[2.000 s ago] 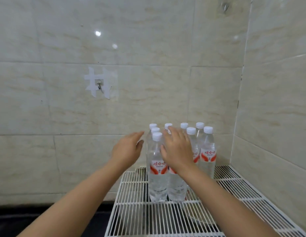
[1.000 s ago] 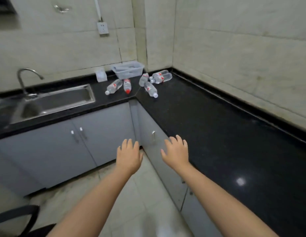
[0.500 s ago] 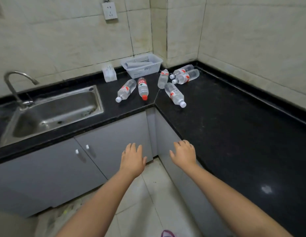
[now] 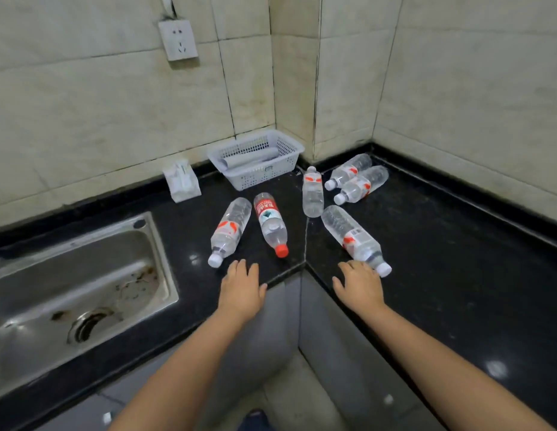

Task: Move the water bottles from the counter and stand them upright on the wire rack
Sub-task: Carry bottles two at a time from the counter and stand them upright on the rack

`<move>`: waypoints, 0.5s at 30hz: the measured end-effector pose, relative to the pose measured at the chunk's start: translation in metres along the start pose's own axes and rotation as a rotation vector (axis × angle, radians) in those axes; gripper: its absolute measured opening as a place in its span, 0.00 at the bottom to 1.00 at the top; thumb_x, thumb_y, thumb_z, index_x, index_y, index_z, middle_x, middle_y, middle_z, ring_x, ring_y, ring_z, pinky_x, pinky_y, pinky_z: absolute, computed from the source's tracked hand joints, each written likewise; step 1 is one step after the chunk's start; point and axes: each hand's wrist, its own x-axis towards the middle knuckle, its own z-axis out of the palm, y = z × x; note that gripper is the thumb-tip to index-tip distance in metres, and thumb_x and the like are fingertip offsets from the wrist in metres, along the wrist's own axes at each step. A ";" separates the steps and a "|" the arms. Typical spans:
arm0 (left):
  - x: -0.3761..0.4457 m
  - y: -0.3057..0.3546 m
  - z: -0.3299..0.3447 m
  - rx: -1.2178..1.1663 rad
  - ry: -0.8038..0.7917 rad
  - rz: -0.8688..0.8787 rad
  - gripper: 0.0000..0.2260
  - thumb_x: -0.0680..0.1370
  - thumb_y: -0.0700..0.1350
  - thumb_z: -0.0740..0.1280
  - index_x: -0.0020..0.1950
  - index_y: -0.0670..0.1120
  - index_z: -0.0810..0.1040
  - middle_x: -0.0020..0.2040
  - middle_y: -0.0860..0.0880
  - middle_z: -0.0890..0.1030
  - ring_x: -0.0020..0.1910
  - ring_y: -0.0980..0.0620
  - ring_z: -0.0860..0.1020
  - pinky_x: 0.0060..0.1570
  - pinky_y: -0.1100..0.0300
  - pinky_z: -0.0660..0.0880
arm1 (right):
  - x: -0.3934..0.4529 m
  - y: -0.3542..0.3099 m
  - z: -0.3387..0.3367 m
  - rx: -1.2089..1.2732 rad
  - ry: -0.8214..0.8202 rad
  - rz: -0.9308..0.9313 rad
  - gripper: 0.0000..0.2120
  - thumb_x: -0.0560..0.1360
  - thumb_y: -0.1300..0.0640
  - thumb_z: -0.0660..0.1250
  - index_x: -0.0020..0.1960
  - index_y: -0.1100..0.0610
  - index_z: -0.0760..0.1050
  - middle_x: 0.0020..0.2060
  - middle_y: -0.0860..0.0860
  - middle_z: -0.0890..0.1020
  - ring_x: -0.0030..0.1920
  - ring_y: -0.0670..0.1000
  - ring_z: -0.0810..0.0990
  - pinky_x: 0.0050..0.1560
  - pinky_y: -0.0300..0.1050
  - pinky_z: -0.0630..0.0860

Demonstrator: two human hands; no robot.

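Observation:
Several clear water bottles lie on their sides on the black counter point(image 4: 442, 259) in the corner. A white-capped bottle point(image 4: 229, 231) and a red-capped bottle point(image 4: 270, 223) lie left of the counter seam. Right of it lies another white-capped bottle point(image 4: 351, 236), its cap toward me. Three more bottles point(image 4: 313, 192) point(image 4: 348, 171) point(image 4: 362, 185) lie further back. My left hand point(image 4: 241, 287) hovers empty, fingers apart, just short of the two left bottles. My right hand point(image 4: 359, 286) is open, fingertips at the neck of the right bottle. The wire rack is out of view.
A steel sink point(image 4: 68, 293) is set in the counter at the left. A white plastic basket point(image 4: 257, 158) and a tissue pack point(image 4: 181, 181) stand against the back wall. A wall socket point(image 4: 178, 40) is above. Grey cabinets and floor lie below the counter edge.
I turned away from the rack of upright bottles toward the counter corner. Both empty hands have moved forward from over the floor to the counter's front edge, close to the nearest bottles.

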 end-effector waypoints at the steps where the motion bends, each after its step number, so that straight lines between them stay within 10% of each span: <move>1: 0.024 -0.008 -0.004 0.002 -0.006 0.035 0.24 0.81 0.50 0.56 0.74 0.42 0.56 0.75 0.40 0.57 0.75 0.43 0.53 0.72 0.51 0.58 | 0.017 -0.005 0.001 0.012 -0.003 0.028 0.19 0.77 0.52 0.59 0.65 0.58 0.70 0.62 0.55 0.75 0.64 0.56 0.71 0.61 0.49 0.68; 7: 0.134 -0.052 -0.020 0.020 -0.004 0.155 0.22 0.79 0.51 0.58 0.71 0.44 0.62 0.71 0.44 0.65 0.71 0.46 0.61 0.69 0.54 0.62 | 0.100 -0.046 0.004 0.104 0.013 0.147 0.19 0.76 0.55 0.62 0.64 0.61 0.72 0.60 0.58 0.77 0.63 0.59 0.72 0.62 0.50 0.68; 15: 0.213 -0.091 -0.009 -0.226 -0.096 -0.128 0.30 0.74 0.53 0.66 0.71 0.43 0.59 0.66 0.43 0.68 0.63 0.45 0.69 0.59 0.54 0.71 | 0.181 -0.119 0.031 0.158 -0.190 0.087 0.26 0.76 0.48 0.62 0.70 0.57 0.64 0.66 0.55 0.71 0.65 0.56 0.70 0.63 0.48 0.68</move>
